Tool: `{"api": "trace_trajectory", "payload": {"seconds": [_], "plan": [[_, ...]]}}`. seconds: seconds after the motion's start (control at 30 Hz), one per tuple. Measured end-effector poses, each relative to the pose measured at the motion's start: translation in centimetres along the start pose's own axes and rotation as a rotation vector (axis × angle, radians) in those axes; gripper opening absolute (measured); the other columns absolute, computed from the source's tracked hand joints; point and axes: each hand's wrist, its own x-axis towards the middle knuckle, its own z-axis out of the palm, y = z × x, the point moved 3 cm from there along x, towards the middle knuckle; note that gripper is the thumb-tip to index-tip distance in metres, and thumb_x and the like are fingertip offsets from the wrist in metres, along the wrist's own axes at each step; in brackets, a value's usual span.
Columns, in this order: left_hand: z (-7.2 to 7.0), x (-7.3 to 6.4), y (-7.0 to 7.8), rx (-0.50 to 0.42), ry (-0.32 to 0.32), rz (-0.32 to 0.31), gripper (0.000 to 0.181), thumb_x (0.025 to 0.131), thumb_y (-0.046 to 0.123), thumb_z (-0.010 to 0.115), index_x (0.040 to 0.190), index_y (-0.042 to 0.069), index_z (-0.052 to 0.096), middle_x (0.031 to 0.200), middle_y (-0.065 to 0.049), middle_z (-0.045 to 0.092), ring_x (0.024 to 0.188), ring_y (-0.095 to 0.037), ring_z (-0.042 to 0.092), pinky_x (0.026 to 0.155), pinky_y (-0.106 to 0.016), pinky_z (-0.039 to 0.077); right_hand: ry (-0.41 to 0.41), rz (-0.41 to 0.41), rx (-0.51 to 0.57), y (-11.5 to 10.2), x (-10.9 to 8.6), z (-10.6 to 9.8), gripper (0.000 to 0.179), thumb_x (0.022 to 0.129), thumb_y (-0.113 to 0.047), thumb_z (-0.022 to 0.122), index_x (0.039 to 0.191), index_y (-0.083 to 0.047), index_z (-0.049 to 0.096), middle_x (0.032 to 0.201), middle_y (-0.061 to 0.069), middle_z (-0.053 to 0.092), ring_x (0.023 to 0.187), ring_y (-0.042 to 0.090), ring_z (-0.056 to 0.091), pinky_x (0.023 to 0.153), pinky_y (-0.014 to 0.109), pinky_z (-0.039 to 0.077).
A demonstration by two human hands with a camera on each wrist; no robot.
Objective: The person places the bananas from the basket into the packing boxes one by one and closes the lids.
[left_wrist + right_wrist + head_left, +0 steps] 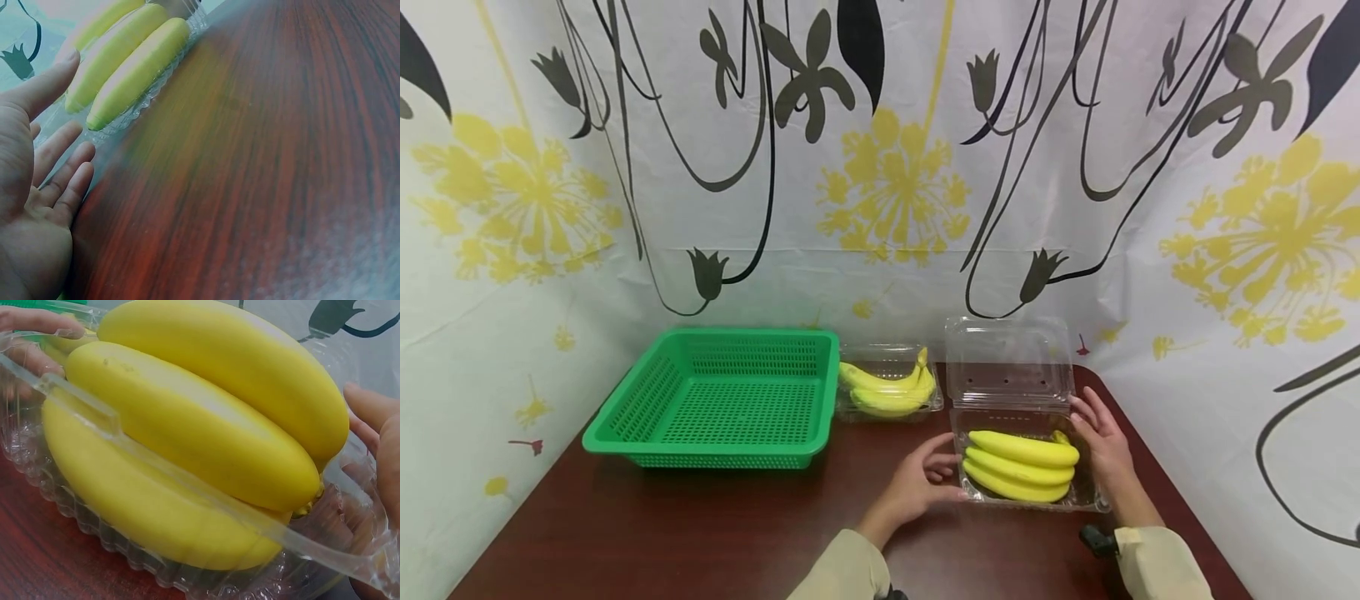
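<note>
A clear plastic clamshell box [1090, 492] lies on the table with its lid [1009, 367] raised behind it. Inside sits a bunch of yellow bananas [1022, 468], large and close in the right wrist view. My left hand [917, 483] is at the box's left side, thumb by the front corner and fingers loosely bent. In the left wrist view, that hand [44, 169] has its thumb and fingers spread apart beside the box. My right hand [1105, 446] touches the right side, fingers extended toward the hinge. Clear plastic partly veils its fingers in the right wrist view.
A green perforated basket [711, 450] stands at the left of the dark wooden table [737, 525]. Between it and the open box, a closed clear box [887, 354] holds more bananas. A patterned curtain [865, 192] hangs behind the table and along both sides.
</note>
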Motion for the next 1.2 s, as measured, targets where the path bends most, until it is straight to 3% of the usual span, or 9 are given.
{"api": "trace_trajectory", "payload": {"seconds": [0.47, 0.8, 0.97, 1.2], "plan": [[0.09, -0.07, -0.43, 0.007, 0.012, -0.051, 0.079, 0.076, 0.010, 0.085, 0.145, 0.013, 0.045, 0.117, -0.004, 0.068, 0.099, -0.021, 0.063, 0.088, -0.035, 0.050, 0.166, 0.106, -0.167, -0.21, 0.25, -0.11, 0.055, 0.096, -0.031, 0.062, 0.146, -0.013, 0.047, 0.109, -0.021, 0.064, 0.106, -0.005, 0.051, 0.081, 0.008, 0.039], [0.09, -0.03, -0.21, 0.009, 0.029, -0.044, 0.077, 0.078, 0.013, 0.083, 0.145, 0.013, 0.045, 0.118, -0.006, 0.067, 0.101, -0.023, 0.062, 0.088, -0.036, 0.050, 0.303, 0.134, -0.172, -0.27, 0.30, -0.64, 0.055, 0.099, -0.046, 0.048, 0.130, -0.003, 0.062, 0.110, -0.016, 0.063, 0.107, 0.010, 0.052, 0.081, 0.013, 0.042], [0.13, -0.13, 0.10, 0.009, 0.037, -0.021, 0.075, 0.080, 0.011, 0.081, 0.145, 0.011, 0.044, 0.119, -0.009, 0.067, 0.104, -0.029, 0.060, 0.088, -0.040, 0.050, 0.325, 0.138, -0.036, -0.37, 0.28, -0.87, 0.058, 0.101, -0.047, 0.044, 0.125, 0.002, 0.064, 0.103, -0.010, 0.068, 0.102, 0.013, 0.057, 0.079, 0.016, 0.046], [0.07, -0.04, -0.08, -0.018, 0.050, -0.019, 0.076, 0.079, 0.002, 0.079, 0.146, 0.004, 0.041, 0.113, -0.018, 0.066, 0.103, -0.039, 0.059, 0.088, -0.045, 0.050, 0.289, 0.144, 0.256, -0.78, 0.05, -0.84, 0.039, 0.103, -0.032, 0.048, 0.101, -0.005, 0.076, 0.092, -0.005, 0.072, 0.088, 0.010, 0.064, 0.075, 0.021, 0.052]]}}
